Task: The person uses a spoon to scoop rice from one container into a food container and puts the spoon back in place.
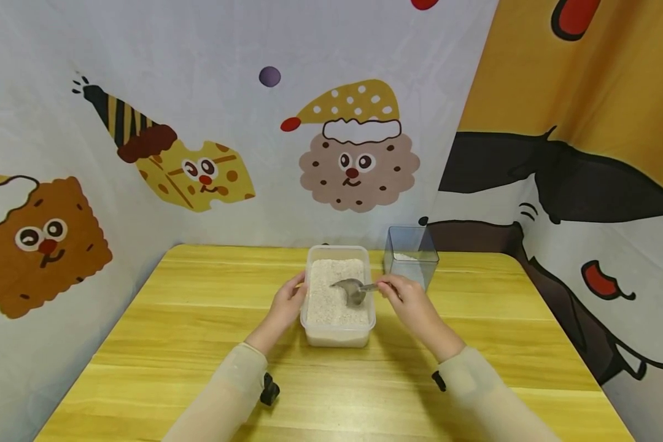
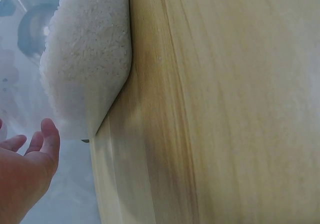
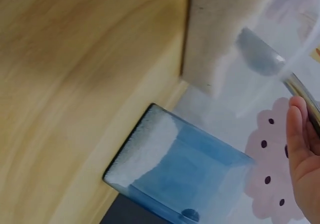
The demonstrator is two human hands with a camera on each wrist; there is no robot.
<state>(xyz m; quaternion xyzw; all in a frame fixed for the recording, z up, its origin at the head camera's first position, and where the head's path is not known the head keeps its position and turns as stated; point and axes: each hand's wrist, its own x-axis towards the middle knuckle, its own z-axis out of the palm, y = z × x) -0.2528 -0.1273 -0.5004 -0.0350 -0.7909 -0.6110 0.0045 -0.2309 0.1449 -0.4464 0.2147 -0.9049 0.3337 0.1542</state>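
Note:
A clear plastic tub (image 1: 339, 339) filled with white rice (image 1: 331, 304) stands mid-table. My left hand (image 1: 290, 299) rests against the tub's left wall with fingers fairly straight; in the left wrist view the fingers (image 2: 35, 144) lie relaxed beside the tub (image 2: 95, 84). My right hand (image 1: 402, 293) pinches the handle of a metal scoop (image 1: 352, 290), whose bowl lies over the rice. The scoop (image 3: 260, 59) shows in the right wrist view, with my fingers (image 3: 300, 149) on its handle. A clear bluish square container (image 1: 411, 255) stands just right of the tub, behind the right hand.
The yellow wooden table (image 1: 199, 344) is walled by cartoon-printed cloth (image 1: 210, 123) at the back and both sides. The bluish container (image 3: 185, 174) holds a little white rice at its bottom. Bare tabletop lies left, right and in front of the tub.

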